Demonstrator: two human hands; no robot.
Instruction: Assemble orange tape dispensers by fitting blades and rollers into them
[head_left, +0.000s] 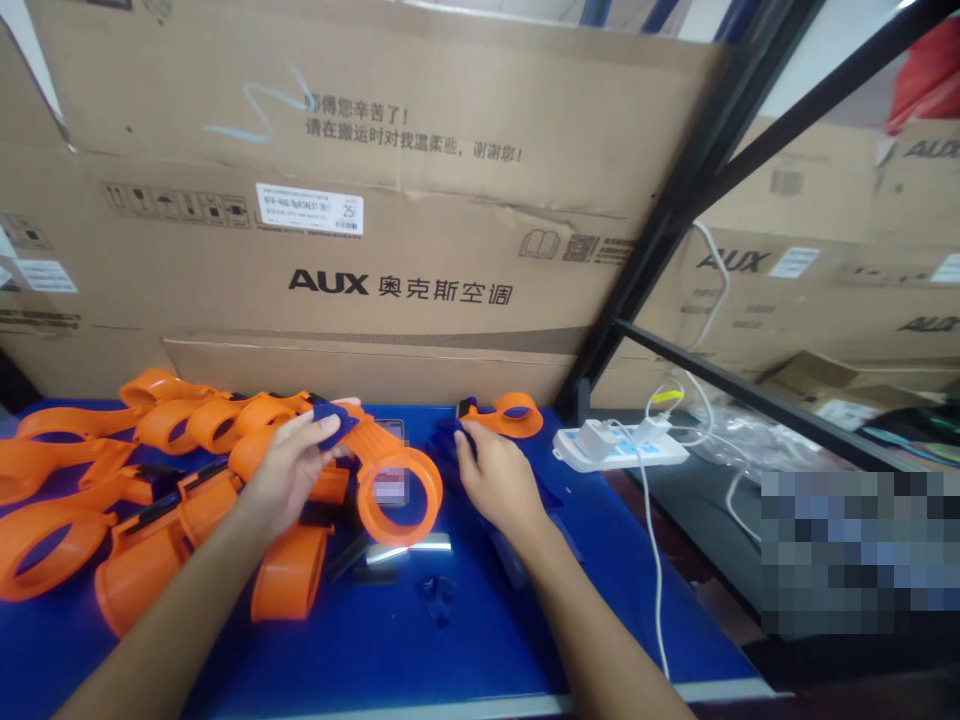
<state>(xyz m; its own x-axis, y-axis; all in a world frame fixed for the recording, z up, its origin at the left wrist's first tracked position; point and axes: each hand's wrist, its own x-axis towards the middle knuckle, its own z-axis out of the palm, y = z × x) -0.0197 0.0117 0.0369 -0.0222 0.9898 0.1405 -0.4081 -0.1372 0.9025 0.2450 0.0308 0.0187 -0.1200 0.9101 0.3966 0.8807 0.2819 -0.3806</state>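
Note:
My left hand [289, 465] grips an orange plastic tape dispenser [375, 440] by its blue end piece, thumb on top. The dispenser's round ring points down and to the right, above the blue table. To the right, my right hand [501, 475] has its fingers curled at a group of dark blue plastic pieces [514, 555]; what lies between its fingertips is mostly hidden. Just beyond that hand rests another orange dispenser [517, 412]. A small dark blue piece [438, 598] and shiny metal strips [409, 548] lie on the table between my forearms.
Several orange dispensers [157, 525] crowd the left of the blue table [337, 665]. A white power strip [622, 443] with plugs and cables sits at the right edge. Large cardboard boxes [420, 230] stand behind, and a black metal frame [660, 230] rises on the right.

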